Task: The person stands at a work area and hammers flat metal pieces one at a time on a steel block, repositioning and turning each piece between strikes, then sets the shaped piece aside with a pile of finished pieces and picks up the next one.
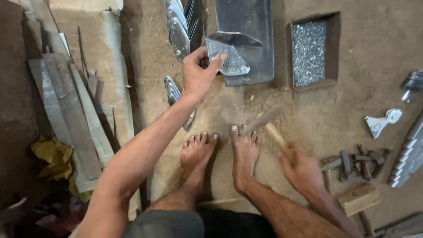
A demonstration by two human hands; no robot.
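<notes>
A shiny metal bracket [231, 59], roughly triangular with small round holes, lies on the lower left corner of a large bent sheet of grey metal [246, 31] on the dirt floor [361, 53]. The left hand [198, 72] reaches out to it: the thumb tip presses on the bracket's top face and the other fingers [198, 53] curl around its left edge, so the hand pinches the bracket.

The right hand [299, 169], below and to the right of the bracket, is blurred. It is wrapped around the wooden handle of a hammer [269, 125], whose head points up and left toward the bracket; the blur hides the exact set of its fingers.

Between the hands, below the bracket, two bare feet [220, 152] rest side by side on the floor.

Just left of the bracket stands a row of similar shiny metal pieces [178, 28], with one more lying lower down beside the left forearm. To the right of the bracket a square recess in the floor [310, 53] holds a mass of small bright metal bits. Farther right lies another bracket [382, 122], and below it a heap of dark iron pieces [357, 161] and a wooden block [359, 198]. Far to the left of the bracket, long flat metal strips [70, 110] lean across the floor, with a crumpled yellow cloth [53, 156] at their lower end.
</notes>
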